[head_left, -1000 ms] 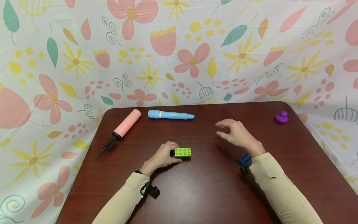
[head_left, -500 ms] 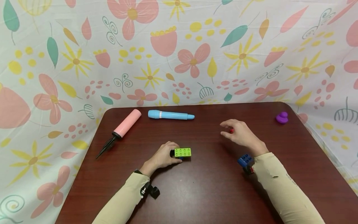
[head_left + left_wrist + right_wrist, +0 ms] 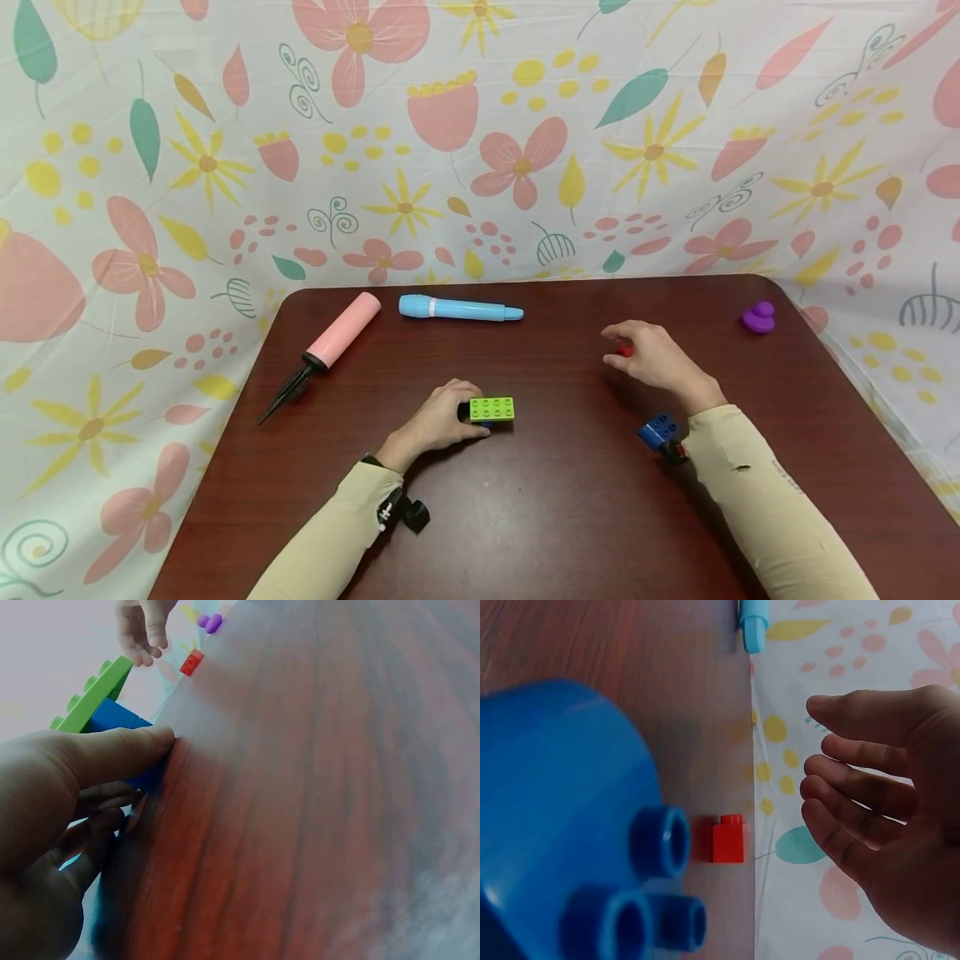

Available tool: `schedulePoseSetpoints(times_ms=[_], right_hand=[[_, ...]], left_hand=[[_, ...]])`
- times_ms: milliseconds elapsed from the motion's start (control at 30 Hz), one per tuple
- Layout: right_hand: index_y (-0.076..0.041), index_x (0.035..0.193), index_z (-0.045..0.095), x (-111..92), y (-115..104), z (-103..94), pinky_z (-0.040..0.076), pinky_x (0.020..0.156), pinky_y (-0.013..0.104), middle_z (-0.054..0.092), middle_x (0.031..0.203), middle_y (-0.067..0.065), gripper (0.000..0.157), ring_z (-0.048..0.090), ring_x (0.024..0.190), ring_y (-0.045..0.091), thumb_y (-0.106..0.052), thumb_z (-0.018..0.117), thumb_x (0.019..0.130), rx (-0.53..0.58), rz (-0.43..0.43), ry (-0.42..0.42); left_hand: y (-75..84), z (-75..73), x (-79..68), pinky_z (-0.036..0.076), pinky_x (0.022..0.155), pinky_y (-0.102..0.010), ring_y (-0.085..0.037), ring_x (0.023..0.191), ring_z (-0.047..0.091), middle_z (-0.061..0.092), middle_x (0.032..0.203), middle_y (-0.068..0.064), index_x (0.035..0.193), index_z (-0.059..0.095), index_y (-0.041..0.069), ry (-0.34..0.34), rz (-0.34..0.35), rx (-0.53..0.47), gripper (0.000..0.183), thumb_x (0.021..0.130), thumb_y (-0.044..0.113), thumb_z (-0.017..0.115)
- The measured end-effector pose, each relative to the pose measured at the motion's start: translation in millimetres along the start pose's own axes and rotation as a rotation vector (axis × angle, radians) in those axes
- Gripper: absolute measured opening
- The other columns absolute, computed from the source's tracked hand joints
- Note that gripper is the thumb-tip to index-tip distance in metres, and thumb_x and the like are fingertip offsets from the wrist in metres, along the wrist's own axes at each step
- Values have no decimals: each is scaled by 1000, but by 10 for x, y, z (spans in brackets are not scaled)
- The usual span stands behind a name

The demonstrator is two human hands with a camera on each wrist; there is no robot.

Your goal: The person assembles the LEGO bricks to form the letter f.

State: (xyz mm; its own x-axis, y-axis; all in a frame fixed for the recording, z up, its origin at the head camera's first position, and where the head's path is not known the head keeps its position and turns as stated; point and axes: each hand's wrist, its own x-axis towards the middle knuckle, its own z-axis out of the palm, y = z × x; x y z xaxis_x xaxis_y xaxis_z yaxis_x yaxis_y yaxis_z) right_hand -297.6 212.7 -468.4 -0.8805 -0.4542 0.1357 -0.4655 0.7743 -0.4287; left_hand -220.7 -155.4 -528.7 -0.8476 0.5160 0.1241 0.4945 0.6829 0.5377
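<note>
- Lime-green eight-stud toy brick (image 3: 492,408) sits atop blue brickwork (image 3: 114,715), studs up; the stack is at the left hand (image 3: 435,418), near the middle of the counter (image 3: 555,508).
- Left hand: grips the stack, thumb along the blue side; fingers on the far side partly hidden.
- Right hand (image 3: 654,357): empty, fingers loosely bent, moderate gap between thumb and fingertips, above the counter.
- Red brick (image 3: 728,844): upright near the counter's far edge. Head view shows it through the hand's gap; right wrist view shows it apart from the fingers, no contact.
- Loose blue brick (image 3: 657,431): under the right forearm, close by the wrist camera (image 3: 674,452); cannot tell whether they touch.
- Risk 1, judged likeliest: lowering or sweeping the right wrist could shove the loose blue brick, since the camera hangs so near it.
- Risk 2: fingertips arriving off-centre could topple the small red brick or nudge it toward the edge; its narrow base would be the cause.
- Risk 3: the lime-green brick appears to overhang the blue, so a downward push on the free end might tilt or unseat it, particularly if the left grip slackens.
- Light-blue pen-shaped toy (image 3: 463,309): well apart from both hands, low collision risk.
</note>
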Motion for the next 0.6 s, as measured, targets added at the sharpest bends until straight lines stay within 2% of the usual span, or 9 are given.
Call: schedulePoseSetpoints(times_ms=[167,600], right_hand=[[0,124,62,-3,37,-5,51,88,50,64,120,19,43,60,106,34,-17,74,86,-16,17,-19],[2,123,62,23,149,-1,53,86,50,63,120,22,44,59,107,37,-14,75,84,-55,25,-54]], left_hand=[[2,-4,3,45,99,-41,-20,115,56,65,119,-4,111,70,9,-2,-3,6,44,76,34,84],[5,-3,-4,45,98,-42,-19,114,56,65,118,-3,109,71,11,-4,-4,12,43,76,35,84]])
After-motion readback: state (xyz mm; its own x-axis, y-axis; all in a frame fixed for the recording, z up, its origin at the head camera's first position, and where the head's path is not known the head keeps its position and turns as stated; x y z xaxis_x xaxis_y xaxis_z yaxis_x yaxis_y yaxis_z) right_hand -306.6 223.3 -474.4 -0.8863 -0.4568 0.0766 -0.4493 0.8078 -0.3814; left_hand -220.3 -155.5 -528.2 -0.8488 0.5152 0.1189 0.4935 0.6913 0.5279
